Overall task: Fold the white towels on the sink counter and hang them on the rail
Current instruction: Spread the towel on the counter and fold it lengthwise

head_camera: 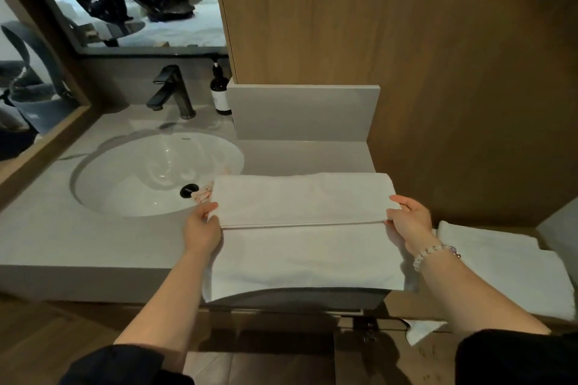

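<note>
Step in hand: folding. The towel (300,203) lies on the counter (93,241) right of the sink (140,172), with its near edge hanging over the front. The left hand (201,225) and right hand (406,219) each pinch one end of the folded-over layer. Next move, by judgement: align edges, press flat, fold again.

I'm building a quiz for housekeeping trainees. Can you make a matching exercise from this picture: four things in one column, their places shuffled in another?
Things
1. faucet
2. dark bottle
3. folded towel
4. spare towel

Places
A. pinched between left hand and right hand
B. behind the basin
C. lying right of the right hand
D. right of the faucet

Pairs: 1-B, 2-D, 3-A, 4-C
</note>
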A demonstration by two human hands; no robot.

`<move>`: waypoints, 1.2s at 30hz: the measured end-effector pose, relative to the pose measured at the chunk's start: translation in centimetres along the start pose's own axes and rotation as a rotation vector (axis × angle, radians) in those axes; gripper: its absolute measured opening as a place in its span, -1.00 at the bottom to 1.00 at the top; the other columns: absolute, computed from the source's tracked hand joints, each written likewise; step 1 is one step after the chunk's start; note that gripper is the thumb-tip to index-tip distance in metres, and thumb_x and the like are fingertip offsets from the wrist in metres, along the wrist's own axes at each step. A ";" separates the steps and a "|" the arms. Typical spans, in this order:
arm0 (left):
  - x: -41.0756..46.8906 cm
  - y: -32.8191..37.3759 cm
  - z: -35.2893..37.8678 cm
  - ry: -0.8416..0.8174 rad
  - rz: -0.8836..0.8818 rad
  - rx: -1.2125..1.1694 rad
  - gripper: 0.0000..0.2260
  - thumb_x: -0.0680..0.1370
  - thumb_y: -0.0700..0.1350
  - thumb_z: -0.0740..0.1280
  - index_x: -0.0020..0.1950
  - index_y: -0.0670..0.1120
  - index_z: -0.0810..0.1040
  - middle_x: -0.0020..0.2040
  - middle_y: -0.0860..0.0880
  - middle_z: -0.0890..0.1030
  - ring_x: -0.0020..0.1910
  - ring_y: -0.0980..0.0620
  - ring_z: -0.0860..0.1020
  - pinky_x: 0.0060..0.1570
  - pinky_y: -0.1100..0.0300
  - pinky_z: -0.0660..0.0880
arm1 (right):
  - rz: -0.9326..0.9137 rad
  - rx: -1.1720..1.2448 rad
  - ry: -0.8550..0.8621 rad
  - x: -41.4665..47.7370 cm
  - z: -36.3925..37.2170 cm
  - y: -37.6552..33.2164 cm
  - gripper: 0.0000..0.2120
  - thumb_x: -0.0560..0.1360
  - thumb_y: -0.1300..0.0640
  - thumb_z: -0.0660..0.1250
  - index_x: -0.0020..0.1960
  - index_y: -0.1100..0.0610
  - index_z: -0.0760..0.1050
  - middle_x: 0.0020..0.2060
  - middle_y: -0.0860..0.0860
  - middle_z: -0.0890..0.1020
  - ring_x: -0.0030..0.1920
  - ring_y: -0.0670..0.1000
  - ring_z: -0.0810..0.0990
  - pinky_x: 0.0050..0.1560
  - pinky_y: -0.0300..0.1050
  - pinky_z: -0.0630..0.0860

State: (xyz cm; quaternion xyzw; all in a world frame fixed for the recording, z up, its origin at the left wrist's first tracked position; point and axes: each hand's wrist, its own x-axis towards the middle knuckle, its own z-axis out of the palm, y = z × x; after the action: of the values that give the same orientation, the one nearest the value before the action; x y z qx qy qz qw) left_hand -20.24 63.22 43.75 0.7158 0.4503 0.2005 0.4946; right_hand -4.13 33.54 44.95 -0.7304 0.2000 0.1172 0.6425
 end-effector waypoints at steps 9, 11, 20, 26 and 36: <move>-0.5 0.1 0.2 -0.002 0.030 0.151 -0.70 0.59 -0.31 0.13 0.29 -0.19 0.47 0.26 -0.18 0.51 0.25 -0.14 0.45 0.19 0.20 0.32 | 0.055 -0.006 -0.046 0.4 -0.4 0.3 -0.61 0.52 0.40 0.23 0.21 0.00 0.49 0.08 -0.04 0.48 0.02 0.00 0.53 -0.15 -0.24 0.55; -0.5 -0.1 0.1 -0.021 0.055 0.195 -0.70 0.59 -0.31 0.13 0.29 -0.19 0.47 0.25 -0.19 0.52 0.23 -0.16 0.46 0.19 0.16 0.33 | 0.060 -0.010 -0.067 0.4 -0.5 0.3 -0.61 0.53 0.40 0.21 0.22 0.00 0.48 0.08 -0.05 0.47 0.10 0.03 0.52 -0.11 -0.23 0.55; -1.0 -0.5 -0.3 -0.043 0.146 0.278 -0.71 0.58 -0.28 0.16 0.29 -0.18 0.45 0.13 -0.22 0.56 -0.13 -0.09 0.48 -0.04 0.15 0.38 | -0.006 -0.090 -0.108 0.5 -0.3 0.3 -0.50 0.51 0.45 0.16 0.31 0.01 0.46 0.34 0.06 0.44 0.19 0.09 0.50 0.15 -0.08 0.53; -1.4 -0.8 0.1 -0.012 0.183 0.330 -0.72 0.58 -0.28 0.18 0.29 -0.20 0.43 0.14 -0.23 0.55 0.05 -0.24 0.52 0.10 0.01 0.44 | -0.159 -0.261 -0.078 0.2 0.1 0.8 -0.50 0.50 0.46 0.18 0.36 0.09 0.42 0.39 0.06 0.37 0.33 0.11 0.40 0.27 -0.08 0.45; -1.6 3.0 1.4 0.107 0.342 0.761 -0.59 0.49 -0.23 0.27 0.35 -0.16 0.40 0.38 -0.17 0.35 0.34 -0.17 0.33 0.30 0.01 0.28 | -0.586 -0.956 0.106 -1.6 1.6 0.5 -0.55 0.45 0.22 0.28 0.34 0.10 0.42 0.38 0.07 0.32 0.36 0.09 0.26 0.29 -0.02 0.25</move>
State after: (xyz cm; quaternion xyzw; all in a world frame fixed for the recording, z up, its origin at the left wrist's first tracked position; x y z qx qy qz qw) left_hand -18.69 60.83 46.05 0.9005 0.3919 0.1359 0.1304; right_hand -5.64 35.33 44.93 -0.9702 -0.0545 -0.0254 0.2347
